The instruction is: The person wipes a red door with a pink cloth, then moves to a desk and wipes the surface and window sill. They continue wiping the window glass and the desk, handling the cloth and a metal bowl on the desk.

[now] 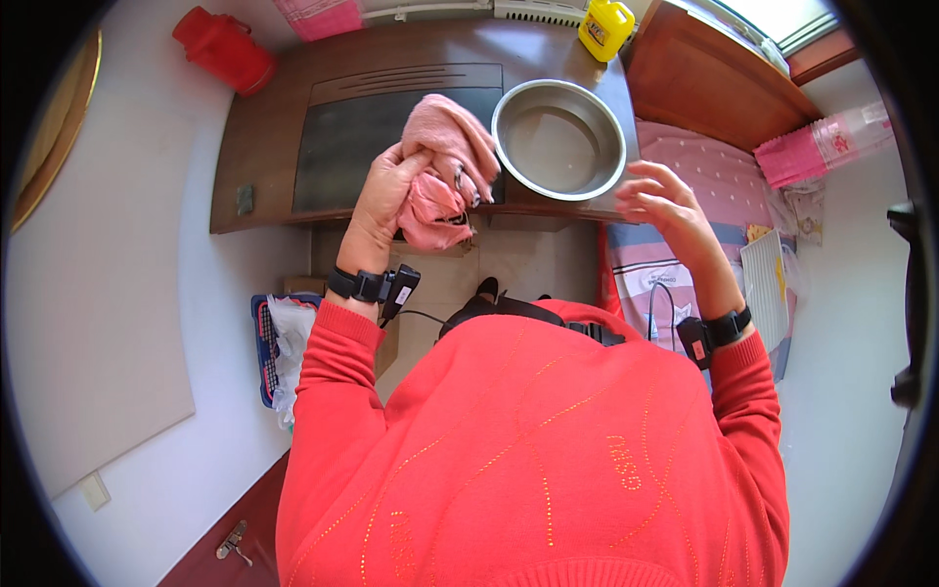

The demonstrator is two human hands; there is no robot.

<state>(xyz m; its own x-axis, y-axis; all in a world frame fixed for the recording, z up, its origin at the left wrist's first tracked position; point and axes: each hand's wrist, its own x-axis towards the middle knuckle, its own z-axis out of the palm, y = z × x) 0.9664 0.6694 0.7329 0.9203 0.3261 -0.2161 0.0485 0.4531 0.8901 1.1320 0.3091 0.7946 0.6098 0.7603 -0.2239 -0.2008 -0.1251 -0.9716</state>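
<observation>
A bunched pink cloth with a dark-trimmed edge hangs from my left hand, whose fingers are closed on it. It is held up over the front edge of the brown desk, just left of a round metal basin. The basin stands at the desk's right front, and its inside looks grey and smooth; I cannot tell whether water is in it. My right hand is raised to the right of the basin, fingers apart and holding nothing. A strap with a small black box sits on each wrist.
The brown desk has a dark inset panel. At its back stand a red thermos flask and a yellow jug. A bed with pink and blue bedding adjoins on the right. A blue crate with plastic bags is low left.
</observation>
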